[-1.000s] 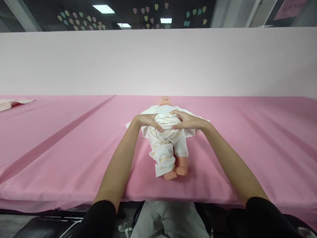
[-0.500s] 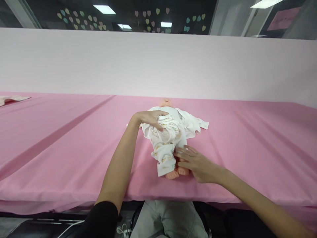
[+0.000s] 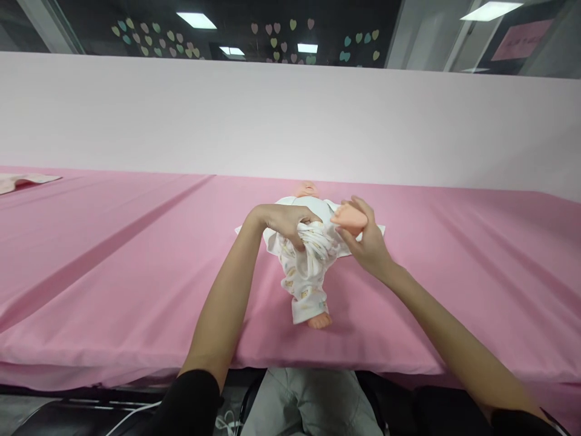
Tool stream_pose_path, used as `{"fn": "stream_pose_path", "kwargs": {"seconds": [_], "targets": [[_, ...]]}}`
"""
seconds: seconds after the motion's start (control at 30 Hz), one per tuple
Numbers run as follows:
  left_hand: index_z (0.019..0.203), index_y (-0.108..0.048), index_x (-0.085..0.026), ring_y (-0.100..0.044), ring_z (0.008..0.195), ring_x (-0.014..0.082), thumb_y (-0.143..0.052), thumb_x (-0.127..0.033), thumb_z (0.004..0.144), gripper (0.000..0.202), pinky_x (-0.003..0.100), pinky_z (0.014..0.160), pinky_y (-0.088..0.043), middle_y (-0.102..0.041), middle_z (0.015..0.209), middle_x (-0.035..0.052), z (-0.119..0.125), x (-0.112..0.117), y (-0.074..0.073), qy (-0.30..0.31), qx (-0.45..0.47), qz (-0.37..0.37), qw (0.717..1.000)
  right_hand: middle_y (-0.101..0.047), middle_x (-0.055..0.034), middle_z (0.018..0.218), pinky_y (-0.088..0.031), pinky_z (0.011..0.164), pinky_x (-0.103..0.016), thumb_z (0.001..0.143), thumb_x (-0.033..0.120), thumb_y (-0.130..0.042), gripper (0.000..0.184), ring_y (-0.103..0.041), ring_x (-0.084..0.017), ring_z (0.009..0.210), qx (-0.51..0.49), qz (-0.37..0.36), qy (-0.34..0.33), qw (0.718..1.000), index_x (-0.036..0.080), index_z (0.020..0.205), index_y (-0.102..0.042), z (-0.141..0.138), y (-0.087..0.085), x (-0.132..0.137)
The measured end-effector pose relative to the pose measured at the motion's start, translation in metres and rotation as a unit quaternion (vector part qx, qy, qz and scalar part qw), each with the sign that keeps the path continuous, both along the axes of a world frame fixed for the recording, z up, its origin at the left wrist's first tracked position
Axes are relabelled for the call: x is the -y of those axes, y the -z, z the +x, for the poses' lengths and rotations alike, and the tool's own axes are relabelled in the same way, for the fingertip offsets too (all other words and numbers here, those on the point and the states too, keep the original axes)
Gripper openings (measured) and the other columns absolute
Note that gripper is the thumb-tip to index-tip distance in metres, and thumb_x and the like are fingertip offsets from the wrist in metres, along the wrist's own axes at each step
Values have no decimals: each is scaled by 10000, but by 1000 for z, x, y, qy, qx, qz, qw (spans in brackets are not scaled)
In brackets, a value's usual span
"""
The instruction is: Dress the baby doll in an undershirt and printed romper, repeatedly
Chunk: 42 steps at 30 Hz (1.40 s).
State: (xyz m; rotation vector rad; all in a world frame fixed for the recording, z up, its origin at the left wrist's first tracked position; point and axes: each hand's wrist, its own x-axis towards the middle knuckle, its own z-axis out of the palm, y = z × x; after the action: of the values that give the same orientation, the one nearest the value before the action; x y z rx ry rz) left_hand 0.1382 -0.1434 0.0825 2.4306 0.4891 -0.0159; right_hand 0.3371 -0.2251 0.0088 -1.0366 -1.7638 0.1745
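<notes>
A baby doll lies on its back with its head toward the wall, on top of a spread white garment. Patterned baby pants cover the leg on the left, whose bare foot points toward me. My left hand grips the bunched waist of the pants over the doll's middle. In my right hand is the doll's other foot, raised above the body with fingers and thumb around it. Bunched cloth and my hands hide part of that leg.
A pink sheet covers the wide table, its front edge just before my lap. Behind it rises a white wall panel below dark glass. A folded cloth lies at the far left.
My right hand has taken hold of the doll's foot on the right and lifted it up and away from me. My left hand stays at the pants, shifted slightly right.
</notes>
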Motion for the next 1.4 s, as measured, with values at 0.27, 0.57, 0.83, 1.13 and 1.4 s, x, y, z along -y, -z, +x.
{"fn": "stream_pose_path", "kwargs": {"seconds": [0.27, 0.57, 0.83, 1.13, 1.4], "targets": [[573, -531, -177, -366, 467, 88, -580, -127, 559, 72, 260, 462, -221, -431, 530, -33, 1, 30, -18, -87, 7, 144, 986, -274, -170, 1439, -267, 1072, -506, 894, 437, -406, 669, -283, -309, 1322, 37, -4, 68, 997, 163, 1434, -121, -18, 14, -25], [857, -677, -207, -518, 770, 160, -560, -119, 578, 315, 245, 600, -354, -572, 811, 17, 3, 39, -20, -118, 77, 237, 961, -374, -149, 1369, -294, 1050, -490, 880, 368, -409, 666, -350, -287, 1258, 60, -17, -12, 998, 174, 1453, -130, -22, 35, -18], [878, -657, -203, -529, 888, 161, -606, -136, 589, 301, 247, 722, -430, -551, 995, 32, 1, 26, -15, -103, 118, 209, 965, -224, -118, 1482, -171, 1115, -505, 924, 473, -306, 630, -171, -262, 1375, -36, -15, -28, 999, 170, 1449, -135, -31, 35, 5], [884, -641, -185, -520, 770, 158, -523, -118, 622, 296, 263, 700, -384, -595, 757, 2, 19, 39, -15, -98, 106, 260, 955, -434, -177, 1332, -318, 1040, -519, 876, 372, -442, 618, -368, -295, 1274, -16, 47, 98, 994, 131, 1407, -235, -45, 31, 3], [821, -666, -176, -428, 585, 116, -467, -165, 651, 261, 248, 527, -276, -555, 628, -4, 20, 41, -13, -105, 76, 247, 960, -556, -135, 1243, -431, 974, -437, 835, 245, -410, 465, -508, -243, 1172, 14, 120, 118, 986, 139, 1287, -438, -30, 35, -6]]}}
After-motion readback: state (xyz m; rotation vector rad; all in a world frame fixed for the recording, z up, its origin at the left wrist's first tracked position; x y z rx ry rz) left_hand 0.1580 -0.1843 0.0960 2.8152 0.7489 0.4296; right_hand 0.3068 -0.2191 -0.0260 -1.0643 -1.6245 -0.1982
